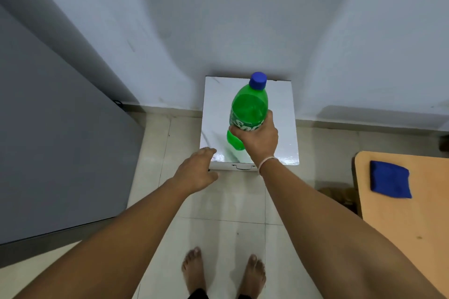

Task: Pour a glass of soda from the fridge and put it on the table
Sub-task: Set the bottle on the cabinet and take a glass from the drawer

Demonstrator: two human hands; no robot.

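- Green plastic soda bottle (pixel 247 109), blue cap (pixel 258 80) still screwed on, is gripped around its label by the right hand (pixel 257 138); holding at the wide middle likely keeps the weight balanced and the neck clear for opening.
- It leans slightly away from the wrist, its base just above or touching the surface beneath the palm; which one I cannot tell.
- Under that hand is a small white glossy stand (pixel 250 128) against the wall, seemingly chosen as a resting spot so the cap can be undone.
- To the left and nearer the body, the left hand (pixel 196 170) hovers loosely curled and empty by the stand's front corner, probably ready to steady or twist.
- Far left of both hands stands the grey fridge (pixel 48 128), door shut.
- Right of the gripping arm is the wooden table (pixel 413 226) with a blue cloth (pixel 390 179); no glass is visible.
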